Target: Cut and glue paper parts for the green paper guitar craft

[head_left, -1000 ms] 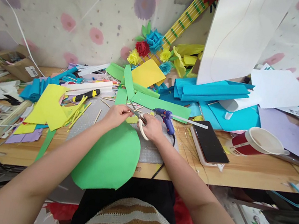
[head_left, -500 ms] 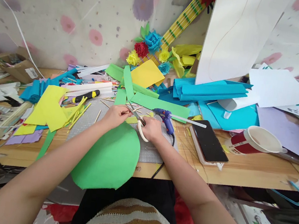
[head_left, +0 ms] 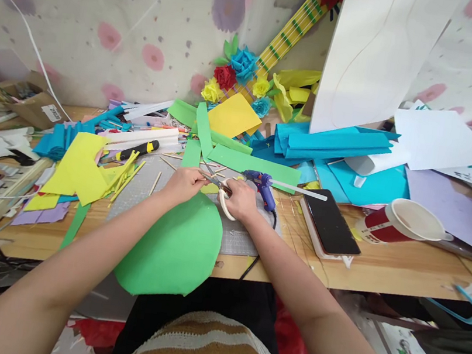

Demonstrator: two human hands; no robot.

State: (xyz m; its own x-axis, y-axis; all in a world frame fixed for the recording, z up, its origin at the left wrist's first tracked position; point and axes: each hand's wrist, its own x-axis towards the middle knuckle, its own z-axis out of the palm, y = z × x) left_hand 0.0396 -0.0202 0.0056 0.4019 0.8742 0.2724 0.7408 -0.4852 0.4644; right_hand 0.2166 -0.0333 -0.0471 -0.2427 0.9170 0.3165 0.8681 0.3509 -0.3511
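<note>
Wall behind, seen from the head camera: pale covering printed with pink and purple blossoms (head_left: 162,18); below it, a littered wooden tabletop (head_left: 381,273). From my remote seat I see the right hand (head_left: 241,200) grasping white-handled metal scissors (head_left: 219,184), its fingers hiding part of the handles. Left hand (head_left: 184,184): fingertips drawn together beside the blades; I cannot tell what, if anything, they pinch. Rounded green sheet (head_left: 172,244), smooth and matte, slightly angular along its lower rim, overhangs the table's near edge, left forearm (head_left: 106,240) covering one side.
</note>
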